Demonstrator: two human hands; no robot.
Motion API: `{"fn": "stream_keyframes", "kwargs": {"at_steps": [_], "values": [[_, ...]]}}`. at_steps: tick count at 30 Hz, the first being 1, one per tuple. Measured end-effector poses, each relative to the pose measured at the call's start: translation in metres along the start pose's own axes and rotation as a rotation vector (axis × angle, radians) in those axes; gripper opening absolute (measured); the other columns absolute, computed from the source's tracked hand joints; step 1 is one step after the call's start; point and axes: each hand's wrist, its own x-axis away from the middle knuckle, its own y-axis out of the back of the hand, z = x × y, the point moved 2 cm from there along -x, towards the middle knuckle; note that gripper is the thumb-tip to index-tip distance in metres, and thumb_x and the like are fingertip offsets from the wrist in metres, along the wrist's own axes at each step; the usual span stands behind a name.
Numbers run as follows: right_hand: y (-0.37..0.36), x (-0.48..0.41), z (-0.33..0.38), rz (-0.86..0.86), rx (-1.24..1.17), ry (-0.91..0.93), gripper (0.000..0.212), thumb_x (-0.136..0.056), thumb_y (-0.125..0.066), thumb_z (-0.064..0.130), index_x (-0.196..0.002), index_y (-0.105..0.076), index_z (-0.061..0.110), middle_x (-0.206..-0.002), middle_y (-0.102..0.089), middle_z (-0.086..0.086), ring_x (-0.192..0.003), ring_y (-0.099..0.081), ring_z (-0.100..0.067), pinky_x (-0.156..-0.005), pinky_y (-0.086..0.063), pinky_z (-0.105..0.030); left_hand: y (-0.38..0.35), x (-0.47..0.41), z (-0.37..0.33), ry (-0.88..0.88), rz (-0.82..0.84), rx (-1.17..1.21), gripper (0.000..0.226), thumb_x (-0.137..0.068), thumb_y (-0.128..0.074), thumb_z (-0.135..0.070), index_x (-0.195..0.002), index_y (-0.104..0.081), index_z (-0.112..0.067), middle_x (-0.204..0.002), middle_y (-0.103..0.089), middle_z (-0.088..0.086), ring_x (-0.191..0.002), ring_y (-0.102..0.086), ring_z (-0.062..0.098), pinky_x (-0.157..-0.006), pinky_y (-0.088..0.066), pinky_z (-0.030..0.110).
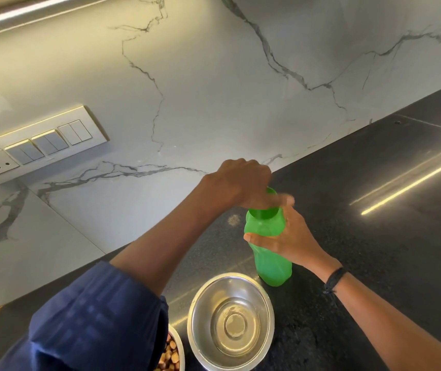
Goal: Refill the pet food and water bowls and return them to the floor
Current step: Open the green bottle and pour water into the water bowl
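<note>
**Inspector:** Nearest the lens, a blue sleeve [85, 328] covers the left forearm at lower left. Then the black speckled counter [374, 236], which carries every task item, backed by a white marble wall [214, 89] with a switch panel [40, 145] at left.

**Clerk:** And the bowls?

**Inspector:** A steel bowl [231, 321] stands on the counter near the front edge, with clear water in its bottom. Just left of it, partly behind the sleeve, a second bowl [172, 354] holds brown kibble. Only its right side shows.

**Clerk:** The bottle?

**Inspector:** A green bottle [268, 250] stands upright on the counter, just behind the steel bowl, apart from it. The right hand [291, 239] is wrapped round its upper body, thumb across the front. The left hand [243, 183] is clenched over the green cap [264, 211] from above; its fingertips are blurred.

**Clerk:** Anything smaller?

**Inspector:** A black band [334, 279] on the right wrist.
</note>
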Motion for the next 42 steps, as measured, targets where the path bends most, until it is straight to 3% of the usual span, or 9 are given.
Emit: {"fn": "stream_keyframes", "kwargs": {"at_steps": [2, 4, 9, 13, 16, 20, 28, 34, 42], "values": [[0.0, 0.0, 0.0, -0.009, 0.006, 0.003, 0.06, -0.059, -0.092, 0.034, -0.105, -0.054, 0.035, -0.102, -0.066, 0.012, -0.097, -0.063, -0.001, -0.08, -0.05, -0.016, -0.003, 0.001, 0.0, -0.136, 0.12, 0.054, 0.05, -0.079, -0.071, -0.049, -0.116, -0.055, -0.019, -0.113, -0.054, -0.002, -0.101, -0.055, 0.021, -0.079, -0.048, 0.038], [0.0, -0.001, 0.0, -0.002, -0.005, 0.003, 0.062, -0.06, -0.092, 0.031, -0.108, -0.053, 0.037, -0.105, -0.065, 0.013, -0.1, -0.061, 0.001, -0.08, -0.049, -0.011, -0.003, 0.003, 0.002, -0.224, 0.176, 0.094, 0.06, -0.076, -0.078, -0.029, -0.128, -0.049, -0.026, -0.124, -0.049, -0.004, -0.115, -0.049, 0.02, -0.091, -0.047, 0.04], [0.0, -0.001, -0.005, 0.018, 0.023, -0.02, 0.056, -0.06, -0.091, 0.035, -0.1, -0.054, 0.025, -0.095, -0.063, 0.007, -0.089, -0.061, -0.002, -0.073, -0.05, -0.013, 0.0, 0.001, 0.005, -0.074, 0.026, 0.081, 0.056, -0.078, -0.067, -0.058, -0.121, -0.057, -0.023, -0.118, -0.056, 0.0, -0.109, -0.053, 0.025, -0.088, -0.049, 0.041], [-0.001, -0.002, -0.006, 0.009, 0.014, -0.022, 0.061, -0.058, -0.091, 0.042, -0.105, -0.054, 0.028, -0.099, -0.066, 0.008, -0.092, -0.064, -0.004, -0.078, -0.055, -0.024, -0.005, 0.012, 0.004, 0.017, -0.151, 0.106, 0.049, -0.084, -0.056, -0.061, -0.106, -0.058, -0.017, -0.101, -0.058, 0.001, -0.093, -0.056, 0.025, -0.07, -0.042, 0.033], [-0.001, -0.002, -0.008, 0.011, -0.008, -0.032, 0.067, -0.056, -0.09, 0.046, -0.111, -0.055, 0.028, -0.103, -0.067, 0.007, -0.096, -0.065, -0.007, -0.085, -0.056, -0.036, 0.002, 0.038, 0.019, 0.148, -0.446, 0.397, 0.046, -0.086, -0.052, -0.061, -0.099, -0.058, -0.017, -0.094, -0.064, 0.001, -0.082, -0.061, 0.024, -0.069, -0.049, 0.035], [0.0, 0.0, -0.008, 0.016, -0.051, -0.036, 0.081, -0.056, -0.092, 0.042, -0.123, -0.048, 0.028, -0.116, -0.064, 0.007, -0.107, -0.062, -0.006, -0.094, -0.053, -0.036, -0.02, 0.093, 0.04, 0.228, -0.658, 1.115, 0.028, -0.093, -0.057, -0.041, -0.109, -0.058, -0.018, -0.095, -0.064, 0.003, -0.069, -0.068, 0.02, -0.061, -0.059, 0.04], [-0.011, 0.024, -0.033, -0.041, -0.087, -0.106, 0.125, -0.045, -0.095, 0.042, -0.146, -0.022, 0.031, -0.142, -0.041, 0.007, -0.13, -0.045, -0.006, -0.105, -0.041, -0.031, -0.136, 0.164, 0.047, 0.569, -0.664, 1.667, 0.027, -0.097, -0.052, -0.033, -0.11, -0.06, -0.012, -0.095, -0.063, 0.018, -0.076, -0.067, 0.028, -0.073, -0.055, 0.045], [-0.016, 0.026, -0.047, -0.043, -0.01, -0.246, 0.098, -0.047, -0.098, 0.026, -0.13, -0.047, 0.023, -0.12, -0.062, 0.005, -0.111, -0.06, -0.007, -0.1, -0.05, -0.043, -0.169, 0.187, 0.042, 0.629, -0.649, 1.789, 0.032, -0.096, -0.053, -0.036, -0.116, -0.059, -0.011, -0.101, -0.066, 0.019, -0.082, -0.068, 0.029, -0.077, -0.056, 0.042], [-0.022, 0.045, -0.024, -0.088, 0.203, -0.187, 0.086, -0.049, -0.097, 0.023, -0.119, -0.046, 0.023, -0.112, -0.058, 0.007, -0.105, -0.057, -0.013, -0.091, -0.049, -0.034, -0.185, 0.208, 0.03, 0.62, -0.593, 1.889, 0.03, -0.097, -0.051, -0.037, -0.117, -0.056, -0.014, -0.11, -0.063, 0.019, -0.084, -0.068, 0.025, -0.072, -0.058, 0.031]]}}
